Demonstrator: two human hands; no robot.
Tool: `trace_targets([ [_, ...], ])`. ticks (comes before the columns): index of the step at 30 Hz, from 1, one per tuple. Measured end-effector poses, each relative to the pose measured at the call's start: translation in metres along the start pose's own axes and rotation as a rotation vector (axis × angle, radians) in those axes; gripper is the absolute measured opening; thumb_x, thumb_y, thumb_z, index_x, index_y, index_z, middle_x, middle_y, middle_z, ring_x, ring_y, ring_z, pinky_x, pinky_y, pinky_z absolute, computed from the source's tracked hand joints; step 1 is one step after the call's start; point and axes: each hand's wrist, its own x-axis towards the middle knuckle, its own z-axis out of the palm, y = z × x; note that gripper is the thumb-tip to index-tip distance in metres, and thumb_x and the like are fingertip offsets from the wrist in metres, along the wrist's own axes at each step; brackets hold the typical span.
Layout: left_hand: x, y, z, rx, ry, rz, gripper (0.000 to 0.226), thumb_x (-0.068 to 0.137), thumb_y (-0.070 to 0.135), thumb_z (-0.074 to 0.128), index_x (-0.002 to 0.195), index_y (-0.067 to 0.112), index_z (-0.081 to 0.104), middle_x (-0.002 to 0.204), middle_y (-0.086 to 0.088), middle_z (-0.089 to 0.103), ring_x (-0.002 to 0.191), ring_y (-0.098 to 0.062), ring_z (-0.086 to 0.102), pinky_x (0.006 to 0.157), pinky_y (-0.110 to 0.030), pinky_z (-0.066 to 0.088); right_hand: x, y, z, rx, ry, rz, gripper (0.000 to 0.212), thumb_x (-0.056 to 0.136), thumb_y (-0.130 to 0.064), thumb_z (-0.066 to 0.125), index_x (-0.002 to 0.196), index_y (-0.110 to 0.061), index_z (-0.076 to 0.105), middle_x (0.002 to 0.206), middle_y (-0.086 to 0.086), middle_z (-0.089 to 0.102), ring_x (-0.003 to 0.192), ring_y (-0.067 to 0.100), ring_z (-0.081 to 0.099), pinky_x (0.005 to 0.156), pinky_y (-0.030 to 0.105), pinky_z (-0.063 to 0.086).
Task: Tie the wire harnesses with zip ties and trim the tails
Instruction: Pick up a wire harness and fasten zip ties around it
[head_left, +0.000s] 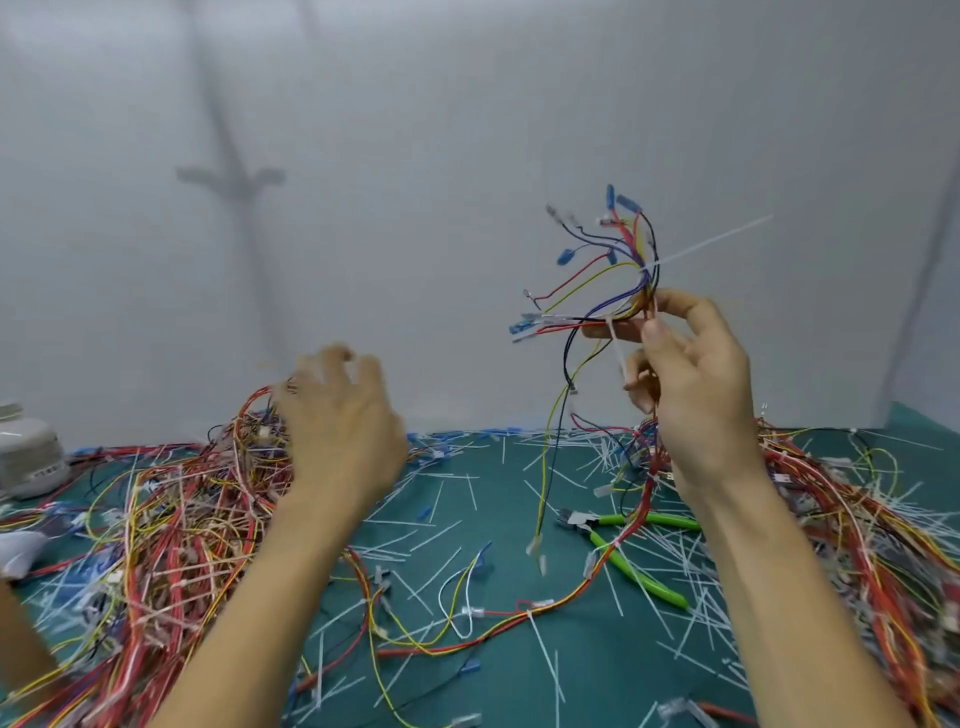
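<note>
Harness (618, 280) of coloured wires held aloft in right hand (691, 374), well above tabletop (519, 675), against the pale wall. Pinched between thumb and curled fingertips just below a white zip tie (711, 240), with its long untrimmed tail jutting up and to the right. Bound lower down by a second zip tie (617, 349) beside the thumb, tail pointing downward. Fanned out leftward above the grip into loose ends with blue terminals; trailed yellow and dark strands down toward the tabletop. Left hand (337, 415) raised well apart from the harness, blurred, fingers spread and lightly bent, nothing visibly gripped, poised over a tangled left pile (182, 509) of harnesses. Noted green-handled cutters (639, 561) flat on the tabletop below the right hand, among scattered trimmed tails (467, 519). Noted another heap, the right pile (857, 519), beneath the right forearm.
</note>
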Motion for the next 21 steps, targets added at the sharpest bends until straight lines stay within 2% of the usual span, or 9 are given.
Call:
trace_targets([
  [2,-0.006,0.033,-0.001,-0.487,-0.111,0.149,0.023,0.096,0.03,0.05,0.112,0.015,0.058,0.128,-0.007,0.053,0.116,-0.026,0.053,0.095,-0.035,0.038,-0.001,-0.001,0.002,0.015,-0.06,0.014,0.022,0.104,-0.005,0.042,0.106,-0.022,0.055,0.092,0.002,0.074,0.059,0.005,0.052,0.048,0.017,0.039],
  [5,-0.011,0.075,-0.01,-1.168,-0.286,0.083,0.039,0.099,0.046,0.039,0.105,0.021,0.068,0.107,0.003,0.072,0.103,-0.014,0.065,0.093,-0.035,0.05,-0.003,0.0,0.006,-0.013,-0.166,0.055,0.024,0.102,0.0,0.044,0.108,-0.021,0.056,0.087,0.001,0.072,0.064,0.008,0.055,0.051,0.02,0.042],
  [9,-0.004,0.091,-0.021,-1.644,-0.294,-0.1,0.026,0.096,0.019,0.048,0.101,0.011,0.072,0.1,-0.003,0.077,0.095,-0.018,0.072,0.078,-0.035,0.057,-0.005,-0.001,0.006,-0.057,-0.27,0.088,0.025,0.102,-0.002,0.046,0.113,-0.023,0.054,0.088,0.01,0.075,0.062,0.013,0.056,0.052,0.021,0.044],
  [11,-0.001,0.086,-0.023,-1.77,-0.337,-0.101,0.038,0.082,0.022,0.054,0.11,0.0,0.068,0.107,-0.01,0.075,0.099,-0.025,0.072,0.085,-0.041,0.059,-0.005,-0.001,0.006,-0.073,-0.288,0.108,0.024,0.101,-0.003,0.048,0.113,-0.022,0.056,0.083,0.01,0.075,0.059,0.012,0.057,0.05,0.02,0.046],
  [13,0.0,0.08,-0.022,-1.802,-0.4,-0.021,0.045,0.074,0.032,0.062,0.108,0.004,0.072,0.106,-0.012,0.074,0.1,-0.025,0.071,0.09,-0.04,0.057,-0.005,-0.001,0.007,-0.114,-0.31,0.132,0.023,0.101,-0.002,0.048,0.114,-0.018,0.058,0.078,0.01,0.074,0.056,0.012,0.058,0.049,0.021,0.047],
  [16,-0.003,0.082,-0.021,-1.702,-0.347,0.069,0.006,0.075,0.033,0.076,0.072,0.028,0.074,0.079,0.003,0.073,0.078,-0.013,0.07,0.082,-0.035,0.051,-0.007,0.0,0.012,-0.206,-0.382,0.176,0.023,0.101,-0.002,0.048,0.108,-0.019,0.061,0.077,0.013,0.073,0.055,0.017,0.061,0.051,0.027,0.049],
  [18,-0.006,0.083,-0.016,-1.678,-0.228,0.087,0.018,0.073,0.02,0.08,0.063,0.031,0.069,0.067,0.008,0.068,0.067,-0.006,0.064,0.072,-0.023,0.049,-0.009,0.001,0.015,-0.297,-0.42,0.19,0.022,0.101,-0.006,0.05,0.1,-0.025,0.06,0.077,0.009,0.074,0.056,0.02,0.062,0.054,0.033,0.051],
  [20,-0.007,0.083,-0.01,-1.766,-0.137,0.012,0.018,0.066,0.018,0.078,0.077,0.026,0.067,0.077,-0.002,0.074,0.076,-0.013,0.069,0.072,-0.022,0.051,-0.009,0.001,0.016,-0.392,-0.43,0.193,0.019,0.1,-0.01,0.052,0.098,-0.027,0.061,0.077,0.002,0.075,0.058,0.018,0.066,0.059,0.035,0.052],
  [21,-0.007,0.082,-0.007,-1.796,-0.117,-0.03,0.032,0.061,0.018,0.08,0.087,0.021,0.063,0.085,-0.009,0.075,0.081,-0.018,0.071,0.075,-0.025,0.052,-0.008,0.001,0.015,-0.42,-0.422,0.198,0.017,0.1,-0.012,0.053,0.099,-0.025,0.063,0.078,-0.001,0.076,0.061,0.016,0.069,0.061,0.036,0.053],
])
